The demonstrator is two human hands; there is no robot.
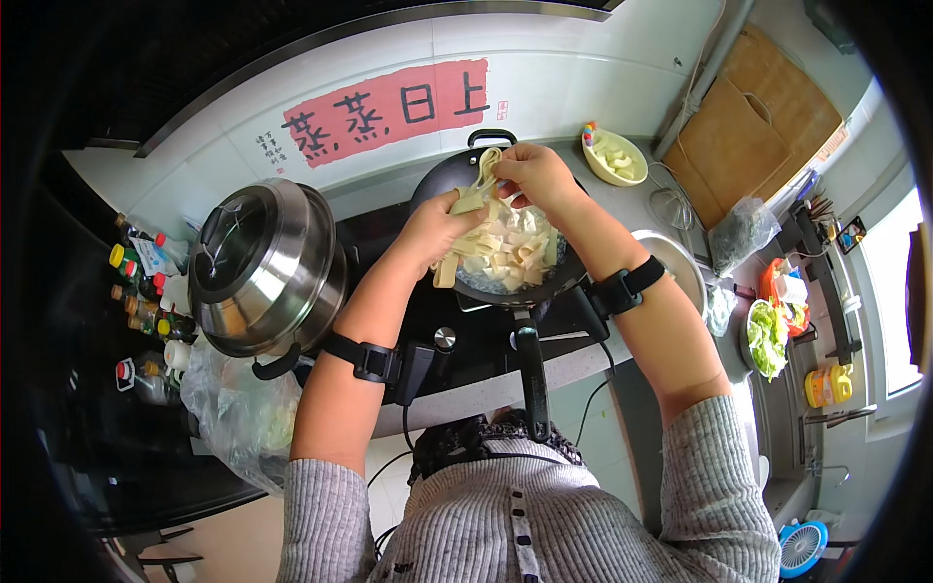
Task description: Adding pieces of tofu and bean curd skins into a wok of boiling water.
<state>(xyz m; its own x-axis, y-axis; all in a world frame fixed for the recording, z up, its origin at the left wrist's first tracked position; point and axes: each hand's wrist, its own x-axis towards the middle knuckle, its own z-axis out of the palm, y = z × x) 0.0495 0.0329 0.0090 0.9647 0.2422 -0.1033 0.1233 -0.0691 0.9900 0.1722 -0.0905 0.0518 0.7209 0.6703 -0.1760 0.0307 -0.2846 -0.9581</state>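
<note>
Over a black wok [437, 175] on the stove, my left hand [446, 229] grips a bundle of pale flat strips [470, 204], which look like noodles or tofu skin. My right hand [536, 175], just to its right, pinches the upper looped end of the same strips. Some strip ends hang over the wok's left rim. Inside the wok, cut pale pieces [521, 255] lie in bubbling liquid. The wok's long black handle [533, 379] points towards my body.
A lidded steel pot [273, 270] stands left of the wok, near bottles [146, 291] and a plastic bag [240, 415]. On the right are a bowl of pale green slices [617, 159], a steel basin [674, 262], a wire whisk [672, 207] and a bowl of leafy greens [765, 339].
</note>
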